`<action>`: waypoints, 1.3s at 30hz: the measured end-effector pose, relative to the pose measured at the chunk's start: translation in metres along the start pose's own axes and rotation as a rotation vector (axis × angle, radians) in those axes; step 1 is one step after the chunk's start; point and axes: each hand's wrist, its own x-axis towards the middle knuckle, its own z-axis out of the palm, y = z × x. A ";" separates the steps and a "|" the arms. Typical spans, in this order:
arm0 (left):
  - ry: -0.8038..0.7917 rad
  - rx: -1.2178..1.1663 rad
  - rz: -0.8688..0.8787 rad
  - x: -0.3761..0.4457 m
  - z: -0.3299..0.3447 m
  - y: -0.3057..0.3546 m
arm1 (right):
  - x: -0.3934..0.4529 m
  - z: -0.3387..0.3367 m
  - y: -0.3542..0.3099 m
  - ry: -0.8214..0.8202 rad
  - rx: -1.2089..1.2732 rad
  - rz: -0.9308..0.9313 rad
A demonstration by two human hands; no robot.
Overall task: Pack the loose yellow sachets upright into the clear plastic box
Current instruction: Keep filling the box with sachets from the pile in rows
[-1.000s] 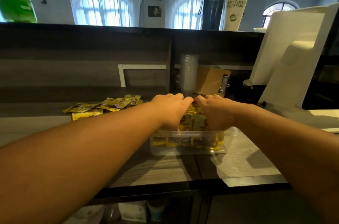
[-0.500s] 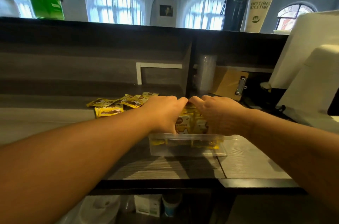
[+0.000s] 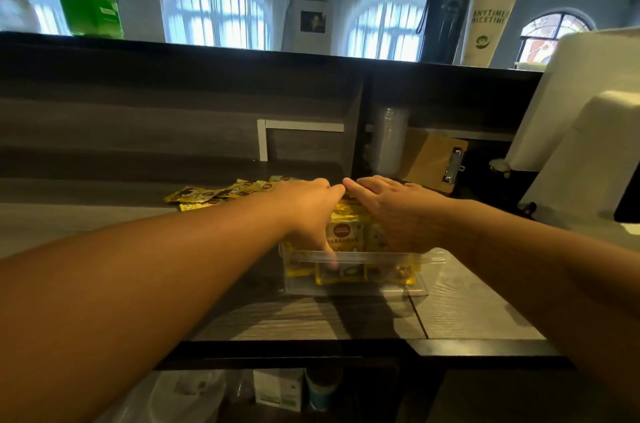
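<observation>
While a row of yellow sachets [image 3: 346,232] already stands upright in the clear plastic box [image 3: 356,284] at centre frame, the loose pile [image 3: 221,196] lying flat on the counter [image 3: 311,318] at centre left remains unpacked; task judged roughly half done. Left hand [image 3: 308,211]: fingers draped over the row's top, thumb reaching down inside the near wall; right hand [image 3: 398,211]: fingers nearly straight, pressing the row's other side. Against half a second earlier, both hands keep their bracketing hold, the left thumb now lower in the box, the pile unchanged.
</observation>
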 end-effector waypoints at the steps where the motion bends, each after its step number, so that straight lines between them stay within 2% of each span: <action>1: 0.012 -0.003 -0.009 -0.001 0.002 -0.002 | 0.003 0.001 -0.002 0.009 -0.013 -0.002; 6: 0.068 -0.013 -0.018 -0.003 0.009 -0.005 | 0.007 0.005 0.003 0.030 -0.023 0.017; 14: 0.106 -0.073 -0.025 -0.001 0.008 -0.003 | 0.005 0.004 0.008 -0.036 0.075 0.065; 19: 0.083 -0.217 -0.033 -0.006 0.006 -0.004 | 0.002 -0.008 0.012 -0.084 0.153 0.068; 24: 0.145 -0.417 -0.048 -0.023 0.000 -0.018 | 0.001 -0.034 0.001 0.041 0.296 0.070; 28: 0.318 -0.665 -0.178 -0.043 0.008 -0.046 | 0.007 -0.052 -0.027 0.216 0.417 0.031; 31: 0.415 -0.646 -0.321 -0.060 0.026 -0.079 | 0.019 -0.065 -0.063 0.283 0.487 -0.012; 35: 0.266 -0.333 -0.421 -0.082 0.066 -0.124 | 0.048 -0.074 -0.113 0.366 0.537 0.019; 39: 0.080 -0.282 -0.486 -0.083 0.092 -0.158 | 0.078 -0.077 -0.153 0.314 0.524 0.033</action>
